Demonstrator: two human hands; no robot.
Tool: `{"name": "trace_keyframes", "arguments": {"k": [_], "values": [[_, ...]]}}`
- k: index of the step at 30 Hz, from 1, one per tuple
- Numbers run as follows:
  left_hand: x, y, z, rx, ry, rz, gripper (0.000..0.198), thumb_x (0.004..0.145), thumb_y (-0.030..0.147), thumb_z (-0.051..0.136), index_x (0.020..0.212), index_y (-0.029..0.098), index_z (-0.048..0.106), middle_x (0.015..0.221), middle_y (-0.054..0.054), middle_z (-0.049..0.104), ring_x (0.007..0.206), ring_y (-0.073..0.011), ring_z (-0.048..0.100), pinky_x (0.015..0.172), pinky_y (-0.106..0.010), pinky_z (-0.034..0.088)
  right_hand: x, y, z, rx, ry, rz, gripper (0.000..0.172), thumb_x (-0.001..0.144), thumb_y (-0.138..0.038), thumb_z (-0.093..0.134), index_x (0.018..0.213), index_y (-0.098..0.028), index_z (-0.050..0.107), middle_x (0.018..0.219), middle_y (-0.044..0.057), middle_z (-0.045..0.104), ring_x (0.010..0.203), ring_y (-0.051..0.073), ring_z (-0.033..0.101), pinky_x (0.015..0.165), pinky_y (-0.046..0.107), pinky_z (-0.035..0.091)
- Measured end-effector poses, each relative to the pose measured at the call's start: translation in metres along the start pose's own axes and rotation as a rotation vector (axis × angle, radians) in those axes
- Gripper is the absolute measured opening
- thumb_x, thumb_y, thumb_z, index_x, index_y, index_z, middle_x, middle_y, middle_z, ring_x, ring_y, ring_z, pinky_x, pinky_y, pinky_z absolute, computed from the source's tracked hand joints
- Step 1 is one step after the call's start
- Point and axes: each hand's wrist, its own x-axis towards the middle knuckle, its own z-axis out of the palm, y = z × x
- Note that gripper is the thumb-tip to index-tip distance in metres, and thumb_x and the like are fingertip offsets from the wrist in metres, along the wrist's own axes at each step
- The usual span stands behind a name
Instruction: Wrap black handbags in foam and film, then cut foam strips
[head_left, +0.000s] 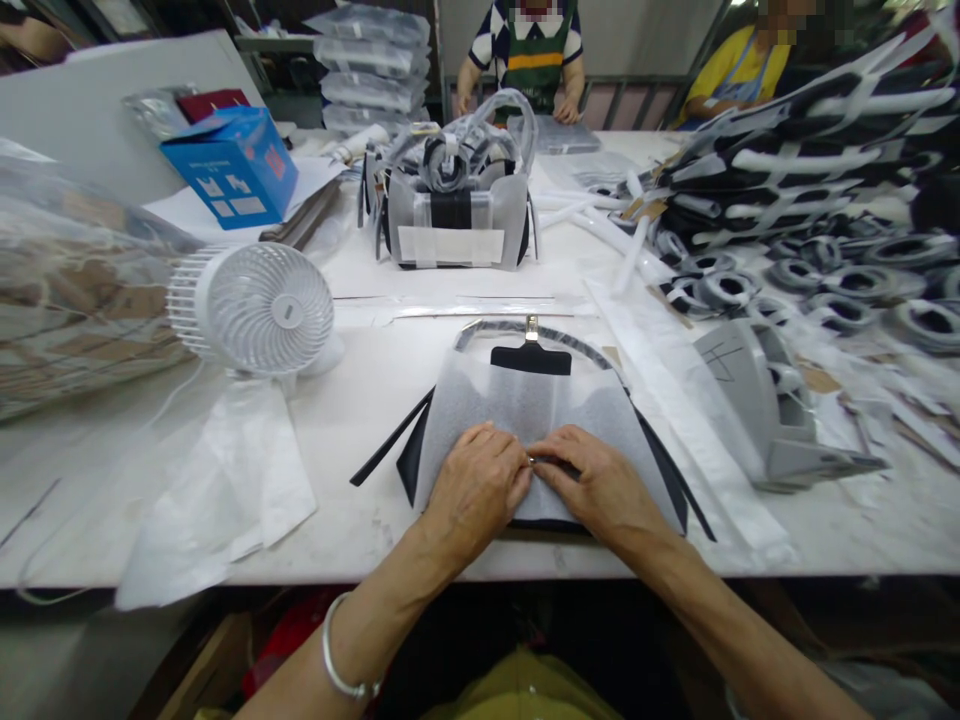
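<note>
The bag (536, 405) lies on the near tabletop (360, 425), presumably for support; the right hand (596, 478) pinches a dark strip (559, 466) between pressed-together fingers (568, 442); the left hand (484, 480) curls at its end (grip hidden, cannot tell).

A bangle (328, 640) (slim, silvery) joins olive-yellow clothing (521, 690).

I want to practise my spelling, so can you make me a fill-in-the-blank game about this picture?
1. The left hand and the right hand touch the nearer bag: that makes ____ hands on it.
2. The fan stands on the person's ____ side.
3. Behind the fan, the box is mostly ____ in colour.

Missing words: two; left; blue.
</note>
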Motion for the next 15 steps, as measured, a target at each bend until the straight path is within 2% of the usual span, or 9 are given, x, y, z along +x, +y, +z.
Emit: {"name": "trace_keyframes", "arguments": {"k": [5, 7, 11, 15], "values": [[-0.0053, -0.002, -0.001, -0.133, 0.09, 0.03, 0.006, 0.09, 0.013, 0.054, 0.089, 0.018, 0.057, 0.093, -0.004, 0.066, 0.091, -0.0184, 0.061, 0.095, -0.037, 0.048, 0.0042, -0.0062, 0.0011, -0.142, -0.067, 0.051, 0.023, 0.084, -0.014, 0.059, 0.102, -0.024, 0.07, 0.092, 0.002, 0.064, 0.09, 0.018, 0.063, 0.079, 0.029, 0.05], [-0.0078, -0.0026, -0.0015, -0.192, 0.072, 0.064, 0.008, 0.091, 0.013, 0.053, 0.095, 0.018, 0.058, 0.097, -0.005, 0.067, 0.093, -0.0189, 0.061, 0.089, -0.034, 0.049, 0.0044, -0.0075, 0.0029, -0.184, -0.062, 0.065, 0.019, 0.083, -0.015, 0.06, 0.097, -0.023, 0.07, 0.09, 0.002, 0.063, 0.089, 0.019, 0.062, 0.079, 0.029, 0.048], [-0.0096, -0.0026, -0.0029, -0.232, 0.013, 0.091, 0.012, 0.093, 0.014, 0.052, 0.101, 0.019, 0.059, 0.101, -0.005, 0.069, 0.096, -0.0194, 0.063, 0.09, -0.034, 0.048, 0.0033, -0.0073, 0.0035, -0.205, -0.061, 0.051, 0.019, 0.082, -0.012, 0.058, 0.095, -0.022, 0.068, 0.091, 0.003, 0.063, 0.092, 0.02, 0.061, 0.082, 0.031, 0.048], [-0.0075, -0.0019, -0.0039, -0.199, -0.009, 0.072, 0.008, 0.093, 0.018, 0.053, 0.098, 0.019, 0.059, 0.096, -0.004, 0.07, 0.093, -0.0197, 0.065, 0.088, -0.035, 0.05, 0.0029, -0.0046, -0.0003, -0.122, -0.1, 0.05, 0.029, 0.087, -0.015, 0.056, 0.114, -0.02, 0.065, 0.1, 0.005, 0.066, 0.093, 0.02, 0.062, 0.087, 0.033, 0.05]]}}
